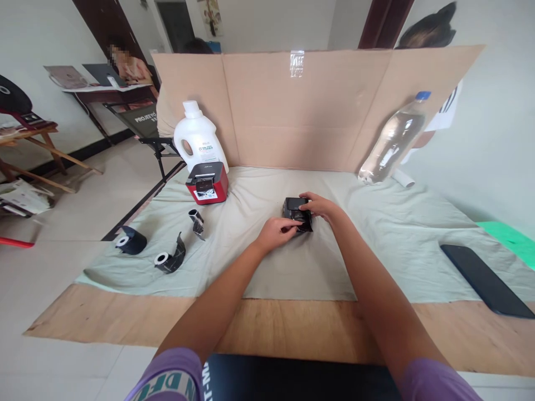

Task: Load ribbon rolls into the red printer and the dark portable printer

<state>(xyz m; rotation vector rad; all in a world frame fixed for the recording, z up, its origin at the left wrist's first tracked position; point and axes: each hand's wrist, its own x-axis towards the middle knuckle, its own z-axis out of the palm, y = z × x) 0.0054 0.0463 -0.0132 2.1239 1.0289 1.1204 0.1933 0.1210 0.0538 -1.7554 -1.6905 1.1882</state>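
Note:
A small black device with dark, shiny film at its front sits on the pale green cloth. My left hand is at its front left, fingers closed at the film; what they pinch is too small to make out. On the right side, my right hand holds the black device with its fingers over the top edge. Left of my hands lie a dark roll, another black roll with a loose curled end, and a small curled black strip.
Behind the cloth stands a cardboard screen. A red and black machine and a white jug are at back left, a clear bottle at back right. A dark phone lies right. People are beyond the screen.

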